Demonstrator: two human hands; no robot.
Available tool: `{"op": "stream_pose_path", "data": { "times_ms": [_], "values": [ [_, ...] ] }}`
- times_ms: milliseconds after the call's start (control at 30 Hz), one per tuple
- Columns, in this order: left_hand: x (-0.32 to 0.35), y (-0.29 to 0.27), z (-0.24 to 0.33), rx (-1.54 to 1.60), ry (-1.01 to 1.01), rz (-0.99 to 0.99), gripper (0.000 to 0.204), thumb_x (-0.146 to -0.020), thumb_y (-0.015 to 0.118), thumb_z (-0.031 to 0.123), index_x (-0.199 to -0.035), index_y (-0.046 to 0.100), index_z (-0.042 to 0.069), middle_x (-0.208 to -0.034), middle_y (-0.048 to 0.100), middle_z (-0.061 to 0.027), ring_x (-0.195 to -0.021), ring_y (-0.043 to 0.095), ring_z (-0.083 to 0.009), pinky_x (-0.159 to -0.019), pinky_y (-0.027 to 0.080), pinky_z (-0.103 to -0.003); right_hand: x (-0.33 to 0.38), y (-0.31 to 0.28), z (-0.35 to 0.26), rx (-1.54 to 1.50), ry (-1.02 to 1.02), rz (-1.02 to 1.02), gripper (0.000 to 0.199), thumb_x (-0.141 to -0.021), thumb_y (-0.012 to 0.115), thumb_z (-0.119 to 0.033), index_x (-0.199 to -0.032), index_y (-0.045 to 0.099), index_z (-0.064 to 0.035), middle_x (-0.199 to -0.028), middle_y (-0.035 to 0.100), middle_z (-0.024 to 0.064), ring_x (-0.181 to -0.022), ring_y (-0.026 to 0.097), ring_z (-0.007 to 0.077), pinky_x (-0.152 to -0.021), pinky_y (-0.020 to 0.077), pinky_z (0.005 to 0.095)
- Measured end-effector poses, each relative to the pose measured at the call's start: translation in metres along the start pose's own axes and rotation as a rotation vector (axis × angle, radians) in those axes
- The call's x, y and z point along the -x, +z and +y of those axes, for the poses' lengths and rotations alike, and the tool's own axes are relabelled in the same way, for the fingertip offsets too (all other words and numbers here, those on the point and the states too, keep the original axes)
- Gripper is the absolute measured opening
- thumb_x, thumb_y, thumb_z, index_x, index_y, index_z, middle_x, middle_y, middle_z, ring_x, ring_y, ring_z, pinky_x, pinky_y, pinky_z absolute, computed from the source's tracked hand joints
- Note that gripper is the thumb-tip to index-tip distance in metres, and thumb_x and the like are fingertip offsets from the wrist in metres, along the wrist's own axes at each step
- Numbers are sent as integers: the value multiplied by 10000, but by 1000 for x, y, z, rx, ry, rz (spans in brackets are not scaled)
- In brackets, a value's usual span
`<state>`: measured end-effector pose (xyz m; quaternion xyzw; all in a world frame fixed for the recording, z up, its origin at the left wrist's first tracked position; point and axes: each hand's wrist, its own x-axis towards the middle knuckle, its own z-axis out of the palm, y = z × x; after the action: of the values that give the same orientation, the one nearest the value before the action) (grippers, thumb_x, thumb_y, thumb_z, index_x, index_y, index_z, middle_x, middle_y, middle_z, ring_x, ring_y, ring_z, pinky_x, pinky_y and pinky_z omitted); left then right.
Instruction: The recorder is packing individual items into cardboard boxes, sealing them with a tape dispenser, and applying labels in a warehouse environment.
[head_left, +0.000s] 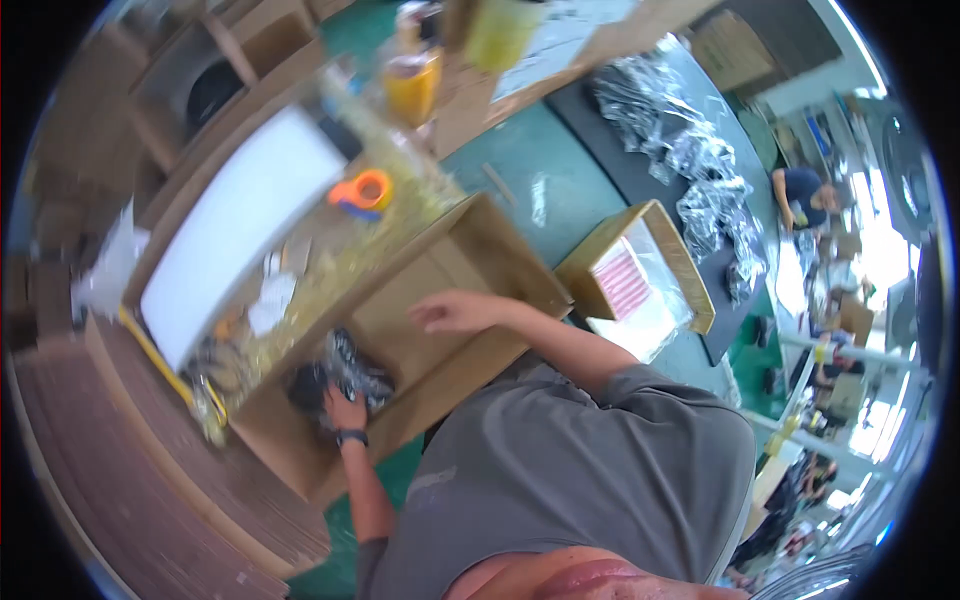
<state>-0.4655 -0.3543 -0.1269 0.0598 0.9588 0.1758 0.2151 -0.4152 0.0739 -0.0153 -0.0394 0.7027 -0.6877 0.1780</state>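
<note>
Down at the lower left of the frame, the left hand (343, 408) presses fingers closed on a dark, shiny wrapped bundle (345, 375) lying in the corner of an open cardboard box (470, 250) on the green desk (560, 195), apparently seating it there. Above the box floor, the right hand (450, 312) hovers spread and empty, perhaps for balance. An orange tape roll (362, 190) sits toward the upper left.
</note>
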Motion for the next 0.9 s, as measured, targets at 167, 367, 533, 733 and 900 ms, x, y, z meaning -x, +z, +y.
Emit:
{"op": "stream_pose_path", "data": {
  "times_ms": [167,367,533,733,900],
  "values": [
    [13,16,190,175,228,0,734,-887,770,204,-1493,453,-62,-1496,519,-283,-1409,475,-441,-1197,369,-477,179,-286,21,-180,-67,1108,385,-976,647,-68,-1358,618,-24,-1056,739,112,-921,714,194,-842,578,337],
    [26,7,388,21,466,-64,633,-908,737,153,-1476,505,0,-1453,571,-242,-1337,543,-425,-1127,430,-482,317,-554,151,466,358,1676,468,-889,712,-231,-1305,672,-21,-1068,769,182,-985,748,322,-892,573,411],
    [12,10,484,104,461,-61,566,-919,713,92,-1448,536,-9,-1372,647,-214,-1268,617,-384,-1066,487,-451,306,-656,192,844,425,1514,754,-854,770,-222,-1484,447,39,-1340,604,280,-1259,598,407,-1046,505,491],
    [-8,33,617,129,543,-201,509,-943,687,58,-1428,558,-26,-1312,689,-201,-1232,658,-337,-1046,502,-421,285,-662,244,1177,730,1407,889,-731,812,-127,-1499,386,11,-1038,694,189,-963,683,391,-867,544,516],
    [-28,96,705,261,553,-323,652,-945,720,120,-1512,438,-35,-1482,551,-239,-1381,538,-373,-1132,439,-455,250,-574,171,192,399,1114,911,-740,865,-208,-1486,369,-47,-929,645,181,-880,671,363,-820,549,451]
  ]
}}
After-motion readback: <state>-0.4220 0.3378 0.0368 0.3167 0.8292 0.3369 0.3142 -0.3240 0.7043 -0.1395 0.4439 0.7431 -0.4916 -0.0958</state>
